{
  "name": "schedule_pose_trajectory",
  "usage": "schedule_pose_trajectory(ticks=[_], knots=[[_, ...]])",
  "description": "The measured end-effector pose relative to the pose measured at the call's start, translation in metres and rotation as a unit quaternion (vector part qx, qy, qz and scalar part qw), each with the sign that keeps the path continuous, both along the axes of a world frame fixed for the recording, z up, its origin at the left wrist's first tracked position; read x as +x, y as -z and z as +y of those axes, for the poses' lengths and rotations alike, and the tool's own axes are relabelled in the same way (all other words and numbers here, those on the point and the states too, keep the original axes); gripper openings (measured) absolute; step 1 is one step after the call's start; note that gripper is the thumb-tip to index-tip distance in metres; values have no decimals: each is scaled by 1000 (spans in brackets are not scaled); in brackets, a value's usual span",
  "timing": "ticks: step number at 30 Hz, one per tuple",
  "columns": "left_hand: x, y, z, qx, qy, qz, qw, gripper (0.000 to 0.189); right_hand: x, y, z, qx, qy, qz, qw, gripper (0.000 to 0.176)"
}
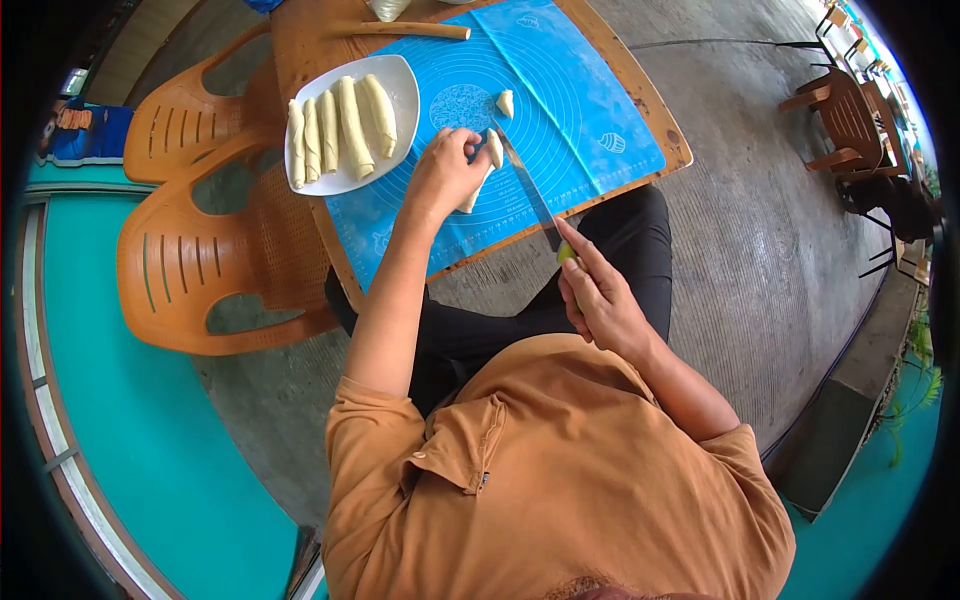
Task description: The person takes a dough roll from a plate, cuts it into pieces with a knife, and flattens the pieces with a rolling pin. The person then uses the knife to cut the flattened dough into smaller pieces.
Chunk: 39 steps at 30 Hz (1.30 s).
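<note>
1. The left hand point(445, 175) lies on the dough roll point(472, 198), fingers curled over its middle and pinning it to the blue silicone mat point(585, 110). Only the two ends of the roll show past the hand.
2. The right hand point(600, 295) is closed round the green handle of a knife point(527, 190). The forefinger lies stretched along the top, and the hand hangs off the near edge of the bench point(300, 35), over the person's lap.
3. The blade runs up across the mat, and its tip reaches the far end of the held roll, just beside the left fingertips. Whether the edge is in the dough or only against it cannot be told.
4. Done so far, as it looks: one small cut piece point(505, 103) lies on the mat, a little apart from the roll's far end. No other cut pieces are in view.
5. Left, as it looks: nearly the whole length of the held roll is uncut, and five whole rolls point(350, 125) lie side by side on the white plate point(408, 95), which sits at the mat's left edge. The cutting seems barely begun.
6. A wooden rolling pin point(400, 30) lies at the far side of the bench, and two orange plastic chairs point(190, 270) stand to its left.
</note>
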<state>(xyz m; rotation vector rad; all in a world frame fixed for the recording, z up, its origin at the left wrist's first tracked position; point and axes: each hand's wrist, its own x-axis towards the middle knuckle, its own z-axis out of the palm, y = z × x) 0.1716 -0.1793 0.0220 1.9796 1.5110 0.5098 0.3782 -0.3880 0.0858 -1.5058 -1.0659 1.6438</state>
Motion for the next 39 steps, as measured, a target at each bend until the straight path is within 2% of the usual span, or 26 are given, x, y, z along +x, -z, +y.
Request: schedule_pose_trajectory(ticks=[3, 8, 12, 14, 18, 20, 24, 26, 28, 31, 33, 34, 36, 39], knots=[[12, -5, 11, -35, 15, 37, 999, 47, 4, 2, -1, -1, 7, 3, 1000, 57], [37, -9, 14, 26, 24, 176, 984, 56, 10, 2, -5, -1, 42, 16, 999, 55], [41, 9, 15, 63, 36, 173, 982, 62, 15, 5, -7, -2, 50, 18, 999, 55], [42, 17, 16, 70, 26, 152, 985, 54, 17, 5, -7, 8, 46, 13, 999, 55], [39, 6, 15, 43, -1, 125, 991, 53, 18, 6, -8, 6, 47, 21, 999, 55], [36, -2, 16, -10, -47, 37, 998, 55, 19, 8, -8, 7, 45, 29, 999, 55], [29, -8, 25, -59, -77, -31, 995, 59, 19, 9, -8, 7, 47, 39, 998, 55], [28, -13, 27, -88, -122, -120, 981, 59, 19, 9, -9, 10, 51, 40, 998, 54], [28, -7, 34, -82, -128, -128, 980, 60, 20, 9, -9, 8, 50, 41, 998, 54], [29, 0, 43, -51, -136, -110, 983, 59, 20, 8, -9, 4, 48, 39, 998, 55], [31, 9, 49, 57, -112, -12, 992, 54, 21, 8, -10, 1, 47, 35, 998, 55], [32, 15, 54, 58, -111, -13, 992, 54, 21, 8, -9, 2, 42, 31, 999, 55], [32, 24, 63, 173, -96, 31, 980, 56, 21, 6, -10, 3, 36, 27, 999, 55], [30, 29, 76, 147, -63, 42, 986, 54, 21, 3, -10, 6, 33, 29, 999, 56]])
